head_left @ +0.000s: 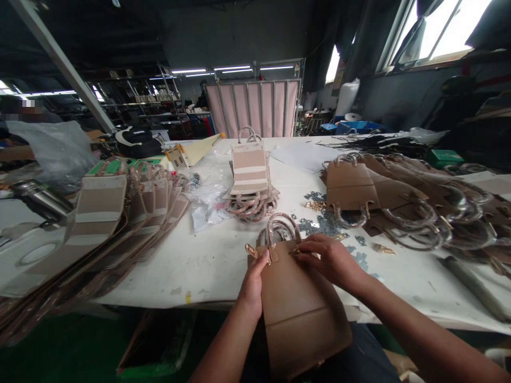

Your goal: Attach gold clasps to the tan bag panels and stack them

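A brown leather-like bag piece [297, 298] leans from the table's front edge down toward my lap, its plastic-wrapped handles [284, 223] at the top. My left hand [252, 284] grips its upper left edge, thumb pressed beside a handle tab. A gold clasp-like fitting [250, 250] sticks out just left of that thumb. On the upper right of the piece, my right hand [329, 261] has its fingers pinched at a small gold metal fitting [296, 251] by the other handle end. The fingertips partly hide this fitting.
Stacked bag pieces lie left [99, 213], centre [249, 167] and right [351, 183]. Flat metal plates [315, 221] and gold fittings [315, 205] are scattered beyond my right hand. A steel flask [42, 199] lies far left, a dark bar [473, 284] at right.
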### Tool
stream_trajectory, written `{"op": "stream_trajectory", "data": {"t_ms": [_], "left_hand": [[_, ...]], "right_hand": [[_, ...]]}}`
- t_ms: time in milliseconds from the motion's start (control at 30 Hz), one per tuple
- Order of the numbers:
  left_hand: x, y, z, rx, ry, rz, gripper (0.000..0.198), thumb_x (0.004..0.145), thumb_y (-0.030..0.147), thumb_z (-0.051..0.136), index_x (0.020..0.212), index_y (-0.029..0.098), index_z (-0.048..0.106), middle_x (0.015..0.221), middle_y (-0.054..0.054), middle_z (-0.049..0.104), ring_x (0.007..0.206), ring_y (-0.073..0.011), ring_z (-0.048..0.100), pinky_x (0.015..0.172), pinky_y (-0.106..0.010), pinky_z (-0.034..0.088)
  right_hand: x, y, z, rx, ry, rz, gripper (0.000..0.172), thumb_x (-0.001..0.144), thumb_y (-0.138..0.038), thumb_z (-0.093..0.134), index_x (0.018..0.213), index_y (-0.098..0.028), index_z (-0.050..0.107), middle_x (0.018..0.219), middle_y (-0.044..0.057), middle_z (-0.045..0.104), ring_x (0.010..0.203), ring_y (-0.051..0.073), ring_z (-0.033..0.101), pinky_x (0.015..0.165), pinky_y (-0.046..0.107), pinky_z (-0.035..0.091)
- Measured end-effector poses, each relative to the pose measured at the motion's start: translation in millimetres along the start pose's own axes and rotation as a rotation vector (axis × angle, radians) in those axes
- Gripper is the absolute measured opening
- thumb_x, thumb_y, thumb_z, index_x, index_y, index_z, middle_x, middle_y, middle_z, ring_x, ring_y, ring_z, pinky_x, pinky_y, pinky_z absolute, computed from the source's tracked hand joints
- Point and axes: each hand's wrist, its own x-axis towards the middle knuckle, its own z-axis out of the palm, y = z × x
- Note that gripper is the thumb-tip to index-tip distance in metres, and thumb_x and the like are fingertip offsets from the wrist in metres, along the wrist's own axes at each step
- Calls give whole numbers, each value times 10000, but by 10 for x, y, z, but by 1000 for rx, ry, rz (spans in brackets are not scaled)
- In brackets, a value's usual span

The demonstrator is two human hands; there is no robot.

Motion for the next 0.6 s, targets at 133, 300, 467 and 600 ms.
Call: {"op": "stream_trajectory", "data": {"t_ms": [133, 300, 467, 600], "left_hand": [[69, -58, -111, -30, -13, -35, 544, 826, 518, 821, 1196, 125, 749, 998, -154, 805, 1090, -407, 747, 979, -513, 600], [90, -89, -149, -57, -32, 10, 522, 835, 484, 832, 1223, 144, 754, 1038, -134, 809, 1129, -397, 737, 994, -493, 604], [71, -74, -110, -72, -37, 60, 530, 823, 454, 857, 1250, 159, 750, 1038, -110, 813, 1115, -369, 746, 996, -468, 609], [78, -87, -125, -66, -47, 88, 505, 852, 444, 841, 1256, 155, 750, 1056, -111, 811, 1114, -348, 749, 1006, -448, 601]], "right_hand": [[45, 18, 55, -113, -12, -29, 106, 1020, -258, 701, 1064, -259, 798, 1040, 43, 741, 924, 230, 678, 840, 336, 492], [95, -19, 54, -246, -39, -36, 86, 1012, -251, 712, 1033, -259, 795, 1000, 38, 737, 901, 223, 676, 778, 319, 462], [179, -151, 18, -426, -103, -84, 137, 993, -238, 722, 861, -230, 757, 868, 34, 703, 842, 223, 649, 709, 320, 392], [305, -239, -2, -528, -169, -120, 149, 950, -206, 754, 804, -211, 730, 843, 43, 698, 803, 217, 624, 691, 322, 353]]}}
